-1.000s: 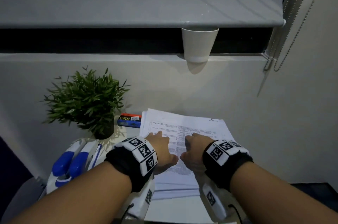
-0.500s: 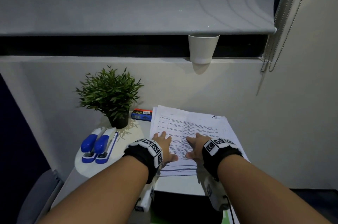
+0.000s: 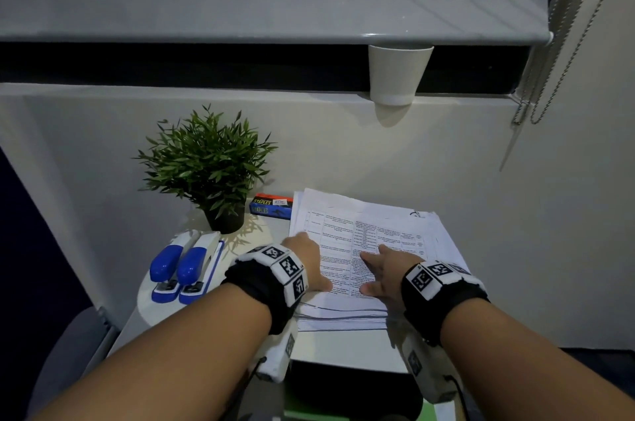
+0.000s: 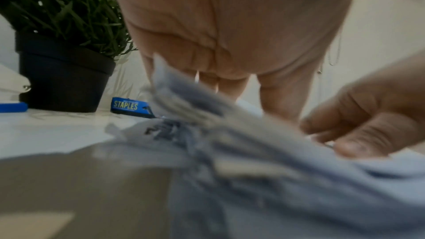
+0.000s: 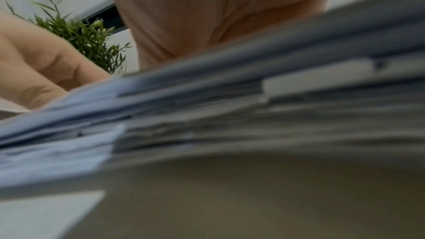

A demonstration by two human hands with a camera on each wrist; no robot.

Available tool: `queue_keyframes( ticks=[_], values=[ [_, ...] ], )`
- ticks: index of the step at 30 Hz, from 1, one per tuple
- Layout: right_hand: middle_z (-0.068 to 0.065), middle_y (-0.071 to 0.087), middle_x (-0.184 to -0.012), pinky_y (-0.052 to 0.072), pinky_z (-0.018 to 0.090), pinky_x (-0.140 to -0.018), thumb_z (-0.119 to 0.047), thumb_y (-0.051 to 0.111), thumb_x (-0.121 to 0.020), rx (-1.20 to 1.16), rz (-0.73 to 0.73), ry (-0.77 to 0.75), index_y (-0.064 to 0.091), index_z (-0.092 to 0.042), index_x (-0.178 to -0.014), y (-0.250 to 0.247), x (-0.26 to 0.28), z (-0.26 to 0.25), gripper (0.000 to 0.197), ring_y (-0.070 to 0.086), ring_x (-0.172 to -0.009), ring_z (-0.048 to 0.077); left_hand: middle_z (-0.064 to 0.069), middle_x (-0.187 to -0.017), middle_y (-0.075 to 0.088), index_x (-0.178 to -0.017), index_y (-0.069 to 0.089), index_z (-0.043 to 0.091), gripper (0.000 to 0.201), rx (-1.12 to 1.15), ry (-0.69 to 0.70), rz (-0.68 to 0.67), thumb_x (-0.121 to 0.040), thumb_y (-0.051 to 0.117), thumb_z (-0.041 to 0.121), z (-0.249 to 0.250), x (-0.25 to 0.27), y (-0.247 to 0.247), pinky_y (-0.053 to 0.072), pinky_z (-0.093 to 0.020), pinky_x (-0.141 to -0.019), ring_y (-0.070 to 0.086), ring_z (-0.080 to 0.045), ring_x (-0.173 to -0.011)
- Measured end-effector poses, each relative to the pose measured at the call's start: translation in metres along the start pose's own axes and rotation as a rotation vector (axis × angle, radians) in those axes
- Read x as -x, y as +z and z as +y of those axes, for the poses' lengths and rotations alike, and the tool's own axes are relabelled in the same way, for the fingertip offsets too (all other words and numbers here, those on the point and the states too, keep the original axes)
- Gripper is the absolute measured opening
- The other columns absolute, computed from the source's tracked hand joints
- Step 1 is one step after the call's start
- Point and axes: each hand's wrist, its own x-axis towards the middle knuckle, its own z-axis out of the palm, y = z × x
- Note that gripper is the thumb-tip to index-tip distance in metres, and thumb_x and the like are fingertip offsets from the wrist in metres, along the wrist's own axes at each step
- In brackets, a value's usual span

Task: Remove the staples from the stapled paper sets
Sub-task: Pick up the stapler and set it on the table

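Head view: both hands lie palm-down on a stack of printed papers (image 3: 371,231) in the middle of a white surface (image 3: 340,346). The left hand (image 3: 309,262) rests flat near the stack's left edge, fingers straight; the right hand (image 3: 385,271) rests flat just beside it, fingers spread over the top sheet's table of text. Two blue-and-white staplers (image 3: 185,266) sit side by side to the left, a potted plant (image 3: 209,166) stands behind them, and a blue box of staples (image 3: 271,206) lies between the pot and the papers. A white cup (image 3: 398,75) stands on the ledge above.

Left wrist view: the left hand (image 4: 230,24) presses open-palmed onto the blurred paper edges (image 4: 253,152); the right hand (image 4: 372,115) touches the sheets from the right, fingers loosely bent. The plant (image 4: 64,43) and staples box (image 4: 128,106) stand beyond.

Right wrist view: the right hand (image 5: 218,10) lies on the stack (image 5: 253,106), with the left hand (image 5: 36,64) and plant (image 5: 92,43) at left.
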Motion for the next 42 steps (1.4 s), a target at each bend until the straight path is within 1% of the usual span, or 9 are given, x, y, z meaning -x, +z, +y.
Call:
queue_keyframes(
  ticks=[2,4,6,9,15,21,25,39,42],
  values=[
    [0.005,0.006,-0.16,0.027,0.044,-0.113,-0.056,0.054,-0.088,-0.013,0.007,-0.002,0.016,-0.034,-0.15,-0.001,0.001,0.0,0.076,0.024,-0.142,0.033,-0.011,-0.124,0.042,-0.121,0.051,0.011,0.077,0.05,-0.1,0.009,-0.069,0.067,0.065,-0.002,0.003,-0.006,0.046,-0.033,-0.084,0.054,-0.025,-0.104],
    [0.004,0.007,-0.16,0.026,0.043,-0.112,-0.055,0.056,-0.087,-0.029,0.015,-0.004,0.017,-0.034,-0.15,-0.004,0.005,-0.001,0.077,0.024,-0.142,0.032,-0.012,-0.125,0.039,-0.119,0.051,0.011,0.079,0.068,-0.167,-0.01,-0.066,0.07,0.065,0.001,0.005,-0.01,0.047,-0.037,-0.091,0.054,-0.026,-0.104],
    [0.004,0.009,-0.16,0.026,0.042,-0.112,-0.054,0.057,-0.087,-0.04,0.023,-0.006,0.019,-0.033,-0.149,-0.005,0.007,-0.002,0.076,0.025,-0.142,0.031,-0.012,-0.124,0.04,-0.118,0.05,0.01,0.077,0.077,-0.199,-0.019,-0.067,0.069,0.065,0.003,0.006,-0.008,0.046,-0.042,-0.095,0.053,-0.025,-0.105],
    [0.003,0.009,-0.16,0.025,0.041,-0.113,-0.052,0.061,-0.085,-0.082,0.04,0.008,0.023,-0.033,-0.149,-0.006,0.012,-0.003,0.076,0.025,-0.142,0.029,-0.011,-0.121,0.049,-0.12,0.048,0.008,0.075,0.086,-0.196,0.0,-0.073,0.065,0.063,0.003,0.008,-0.005,0.045,-0.039,-0.097,0.049,-0.024,-0.113],
    [0.004,0.034,-0.15,0.034,0.037,-0.106,-0.046,0.066,-0.084,-0.145,0.093,0.038,0.037,-0.027,-0.142,-0.008,0.022,-0.008,0.068,0.039,-0.133,0.027,-0.011,-0.127,0.037,-0.131,0.033,0.002,0.084,0.092,-0.238,0.085,-0.077,0.064,0.059,0.01,0.017,-0.003,0.041,-0.031,-0.094,0.046,-0.023,-0.116],
    [0.003,0.023,-0.156,0.032,0.039,-0.109,-0.05,0.063,-0.085,-0.124,0.081,0.05,0.028,-0.028,-0.147,-0.007,0.023,-0.009,0.074,0.033,-0.137,0.028,-0.01,-0.123,0.045,-0.125,0.041,0.007,0.076,0.165,-0.215,0.089,-0.075,0.068,0.058,0.005,0.019,-0.002,0.044,-0.03,-0.089,0.051,-0.022,-0.11],
    [0.003,0.009,-0.16,0.028,0.041,-0.113,-0.055,0.061,-0.084,-0.1,0.062,0.067,0.021,-0.03,-0.15,-0.006,0.019,-0.007,0.08,0.024,-0.142,0.028,-0.008,-0.117,0.056,-0.121,0.04,0.007,0.073,0.308,-0.206,0.095,-0.072,0.076,0.046,-0.013,0.016,0.001,0.043,-0.029,-0.073,0.057,-0.024,-0.106],
    [0.004,0.008,-0.16,0.028,0.038,-0.113,-0.051,0.059,-0.087,-0.103,0.057,0.039,0.021,-0.029,-0.15,-0.007,0.028,-0.01,0.077,0.025,-0.142,0.026,-0.006,-0.117,0.059,-0.119,0.055,0.009,0.048,0.36,-0.232,0.083,-0.081,0.069,0.037,-0.035,0.012,0.009,0.046,-0.028,-0.087,0.056,-0.023,-0.108],
    [0.005,0.018,-0.158,0.03,0.037,-0.112,-0.049,0.057,-0.089,-0.055,0.027,0.032,0.026,-0.026,-0.149,-0.011,0.03,-0.014,0.071,0.03,-0.139,0.027,-0.004,-0.119,0.06,-0.119,0.058,0.011,0.045,0.328,-0.217,0.044,-0.084,0.066,0.037,-0.037,0.014,0.005,0.047,-0.028,-0.089,0.057,-0.022,-0.109]
  ],
)
